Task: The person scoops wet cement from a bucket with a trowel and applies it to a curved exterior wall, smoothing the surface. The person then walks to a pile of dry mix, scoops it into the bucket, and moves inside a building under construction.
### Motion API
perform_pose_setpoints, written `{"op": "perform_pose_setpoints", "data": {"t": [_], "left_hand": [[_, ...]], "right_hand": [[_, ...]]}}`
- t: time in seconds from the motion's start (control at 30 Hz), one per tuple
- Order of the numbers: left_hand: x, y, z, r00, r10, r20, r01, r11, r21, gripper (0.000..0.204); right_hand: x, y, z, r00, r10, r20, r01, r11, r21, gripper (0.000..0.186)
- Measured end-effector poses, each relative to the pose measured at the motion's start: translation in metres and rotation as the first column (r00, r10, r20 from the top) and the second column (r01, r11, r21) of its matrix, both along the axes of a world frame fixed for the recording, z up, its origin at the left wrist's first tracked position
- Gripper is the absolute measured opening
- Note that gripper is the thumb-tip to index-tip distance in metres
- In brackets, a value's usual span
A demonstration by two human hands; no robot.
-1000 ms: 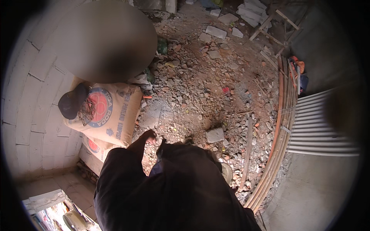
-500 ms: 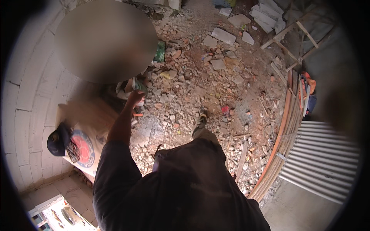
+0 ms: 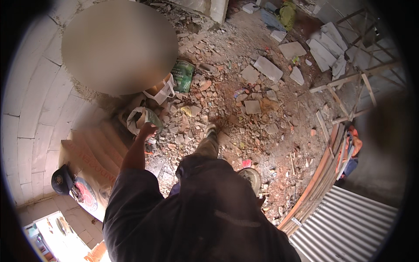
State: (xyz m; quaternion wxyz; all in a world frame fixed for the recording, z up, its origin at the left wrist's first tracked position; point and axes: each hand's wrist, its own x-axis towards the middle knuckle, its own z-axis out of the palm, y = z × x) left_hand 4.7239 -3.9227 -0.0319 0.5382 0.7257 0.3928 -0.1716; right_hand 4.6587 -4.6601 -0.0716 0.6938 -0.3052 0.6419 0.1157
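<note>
My left hand (image 3: 148, 130) reaches out from the dark sleeve, fingers closed at the rim of a white and green bag (image 3: 136, 118) that stands open on the rubble. Behind that bag sits a white carrier bag (image 3: 165, 92) with something brown inside, beside a flat green printed sack (image 3: 183, 76). By the right side of my body a round shallow bucket (image 3: 251, 177) shows in part. A small dark shape, maybe my right hand (image 3: 261, 201), pokes out below its rim; its fingers cannot be made out.
Broken brick and stone rubble (image 3: 218, 65) covers the ground, and one shoe (image 3: 211, 129) stands on it. Stacked brown paper sacks (image 3: 96, 148) with a dark cap (image 3: 62, 180) lie along the block wall (image 3: 32, 144). Long poles (image 3: 314, 179) and corrugated sheeting (image 3: 345, 218) lie right.
The view has shifted, so the ground sits lower. The round bucket has come into sight at my right side. My left hand stays at the white and green bag. One foot has moved left.
</note>
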Motion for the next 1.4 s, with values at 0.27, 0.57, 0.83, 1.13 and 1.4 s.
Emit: {"op": "perform_pose_setpoints", "data": {"t": [0.27,0.57,0.83,1.13,1.4], "left_hand": [[0.150,0.045,-0.007,0.953,0.276,-0.124,-0.280,0.960,-0.013,0.022],[0.359,0.101,0.043,0.946,0.263,0.187,-0.270,0.963,0.008,0.027],[0.469,0.186,-0.029,0.946,0.307,0.104,-0.318,0.942,0.106,0.022],[0.632,0.231,0.004,0.993,0.039,0.113,-0.070,0.958,0.280,0.025],[0.718,0.320,-0.037,0.915,0.304,0.265,-0.346,0.930,0.125,0.027]], "right_hand": [[0.185,-0.032,-0.044,0.998,-0.027,0.061,0.036,0.988,-0.153,0.058],[0.421,0.062,-0.025,1.000,0.001,-0.004,-0.001,0.999,0.042,0.052],[0.668,0.160,-0.063,0.972,0.234,0.018,-0.234,0.972,0.001,0.057],[0.923,0.330,-0.048,0.839,0.537,0.083,-0.540,0.841,0.020,0.065],[1.073,0.492,-0.049,0.739,0.664,0.113,-0.670,0.742,0.022,0.071]]}}
